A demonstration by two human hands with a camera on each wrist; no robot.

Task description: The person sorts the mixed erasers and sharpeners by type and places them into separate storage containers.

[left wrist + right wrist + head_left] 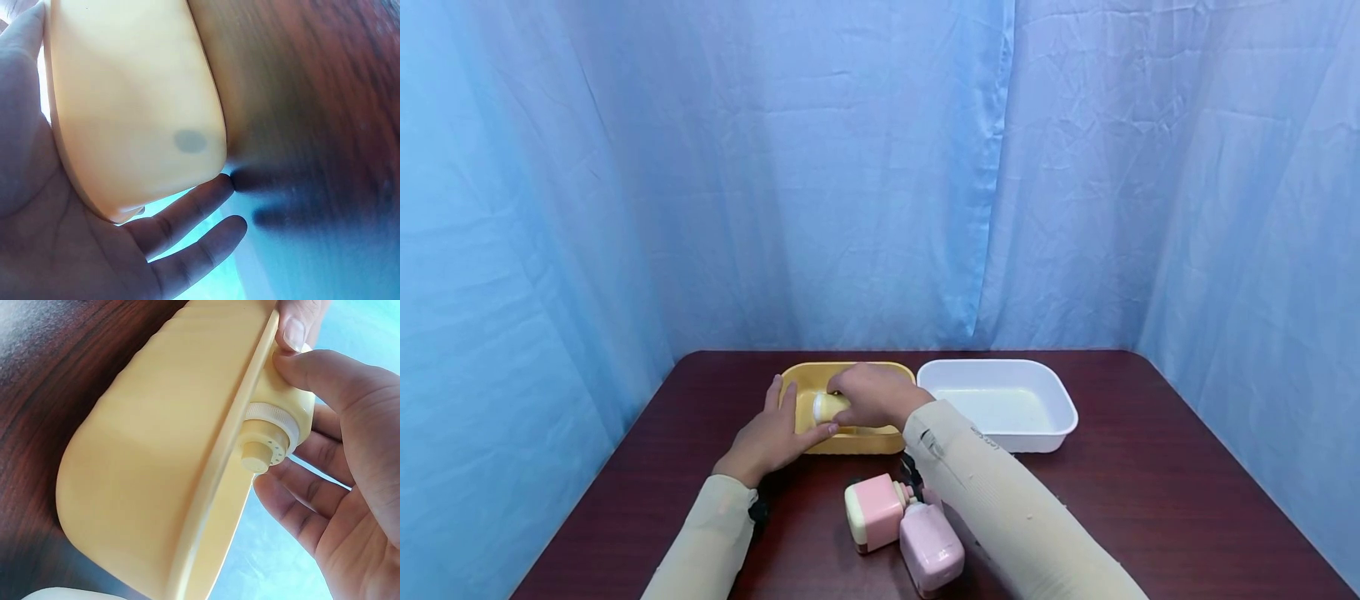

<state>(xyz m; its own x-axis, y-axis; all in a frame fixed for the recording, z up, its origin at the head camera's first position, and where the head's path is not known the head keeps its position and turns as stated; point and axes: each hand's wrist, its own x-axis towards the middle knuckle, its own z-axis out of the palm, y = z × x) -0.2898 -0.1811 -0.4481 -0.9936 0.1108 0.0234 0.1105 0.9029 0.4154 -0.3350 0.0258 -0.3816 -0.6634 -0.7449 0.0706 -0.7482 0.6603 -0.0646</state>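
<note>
My right hand (874, 395) reaches into the yellow tub (861, 444) and grips a small pale yellow bottle (829, 407). In the right wrist view its thumb and fingers are round the bottle's body, with the white ribbed collar (273, 415) and the stubby yellow cap tilted down past the rim. My left hand (767, 437) rests at the tub's left front corner, fingers straight and spread along the left end. Its thumb lies over the front rim, close to the bottle; the left wrist view has two fingers (206, 250) reaching past the tub's end.
A white tub (1000, 439) stands just right of the yellow one. On the dark wooden table (1150, 500), nearer me, lie a pink and cream bottle (880, 510) and a lilac bottle (931, 546), partly beneath my right forearm. Blue curtains (865, 208) surround the table.
</note>
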